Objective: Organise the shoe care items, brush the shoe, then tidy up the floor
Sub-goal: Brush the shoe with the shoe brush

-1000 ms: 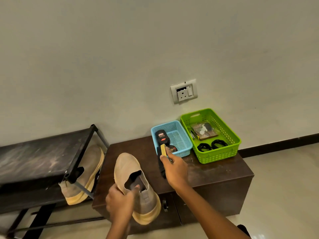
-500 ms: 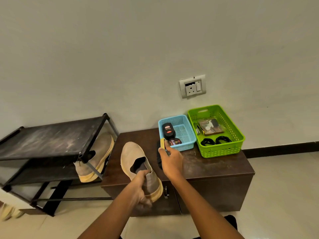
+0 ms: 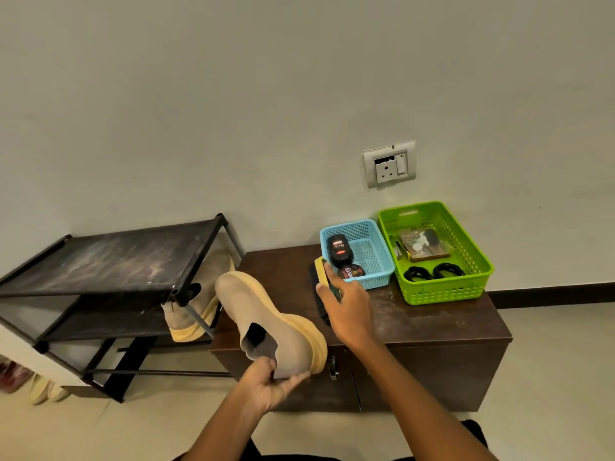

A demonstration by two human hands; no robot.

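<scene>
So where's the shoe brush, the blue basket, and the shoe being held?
shoe brush (image 3: pixel 321 270): head view, on its yellow back.
blue basket (image 3: pixel 376 282): head view, on its front wall.
shoe (image 3: pixel 266 311): head view, on its tan upper.

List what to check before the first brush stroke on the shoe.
1. Left hand grips shoe at the heel: ok.
2. Right hand holds brush: ok.
3. Bristles turned toward the shoe: ok, the dark bristles are on the shoe's side.
4. Brush touching the shoe: not ok, there is a gap between them.
5. Bottle and tin in blue basket: ok.
6. Where the shoe is dirty: cannot tell.
</scene>
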